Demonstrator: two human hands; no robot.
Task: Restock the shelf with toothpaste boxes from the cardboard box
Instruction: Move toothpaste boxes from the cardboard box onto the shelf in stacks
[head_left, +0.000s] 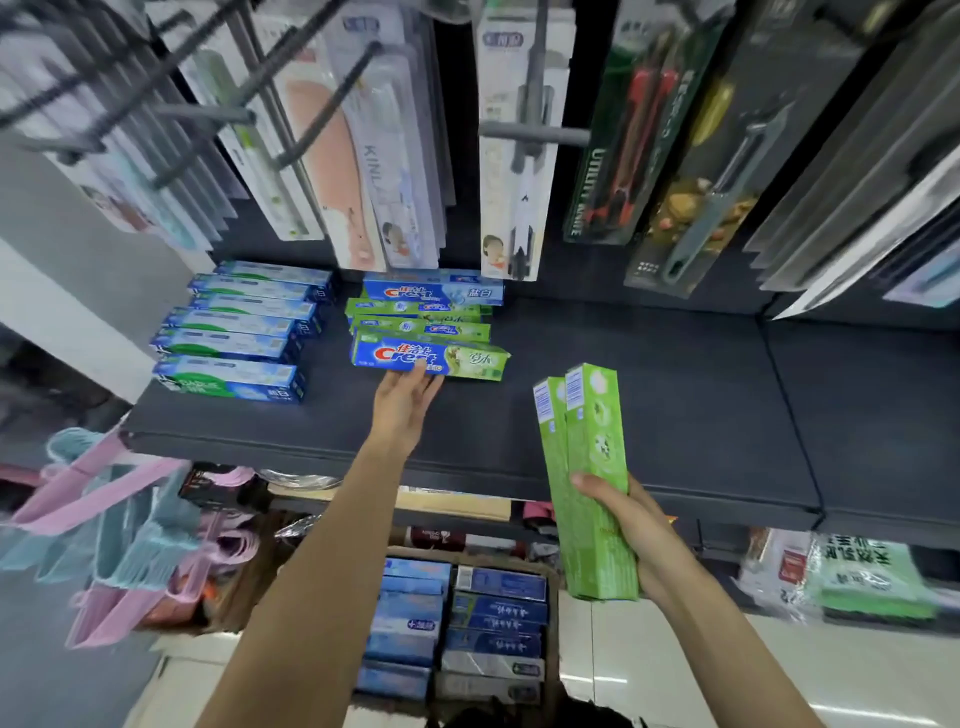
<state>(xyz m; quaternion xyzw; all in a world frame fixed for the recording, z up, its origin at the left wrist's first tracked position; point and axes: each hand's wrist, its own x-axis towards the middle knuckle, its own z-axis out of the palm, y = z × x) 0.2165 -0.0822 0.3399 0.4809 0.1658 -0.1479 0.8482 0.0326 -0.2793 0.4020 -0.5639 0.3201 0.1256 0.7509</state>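
Note:
On the dark shelf (649, 395) lies a row of Crest toothpaste boxes. My left hand (402, 402) reaches up with straight fingers and touches the front blue-and-green Crest box (467, 359). Behind it sit more green boxes (415, 325) and a blue Crest box (434, 291). My right hand (631, 525) grips two green toothpaste boxes (587, 467), held upright in front of the shelf edge. Below, the cardboard box (553, 613) on the floor holds several blue toothpaste boxes (498, 608).
A column of blue-green toothpaste boxes (234, 332) fills the shelf's left. Packaged brushes and a utility knife pack (618, 156) hang on hooks above. Pink and blue hangers (119, 525) hang at lower left. The shelf's right half is bare.

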